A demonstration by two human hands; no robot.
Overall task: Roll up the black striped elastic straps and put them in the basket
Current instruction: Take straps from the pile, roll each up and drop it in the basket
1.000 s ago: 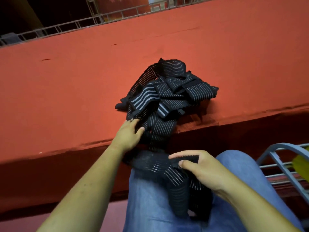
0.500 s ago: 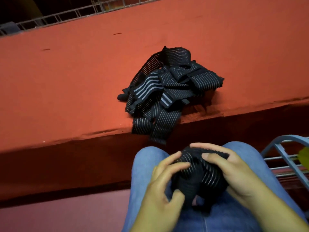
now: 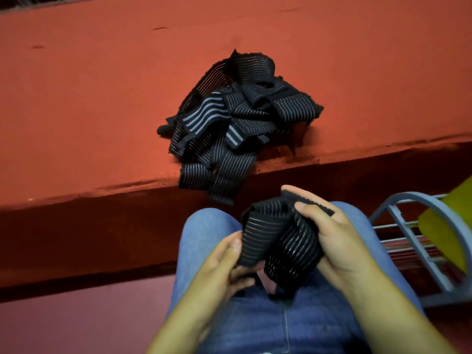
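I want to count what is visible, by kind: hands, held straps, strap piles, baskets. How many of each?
Hands: 2, left hand and right hand
Held strap: 1
Strap pile: 1, its straps too tangled to count
Basket: 1
Total: 5

A red painted surface (image 3: 102,98) ends in a shadowed front face (image 3: 89,233); pinkish floor (image 3: 76,325) lies below, dimly lit.

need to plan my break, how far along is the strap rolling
Done: nothing visibly; no rolled strap shows in the visible part of the wire basket. In hand: one strap, gripped by the left hand and right hand over the lap, loosely bunched, not a tight roll. Left: the pile of straps on the red ledge.
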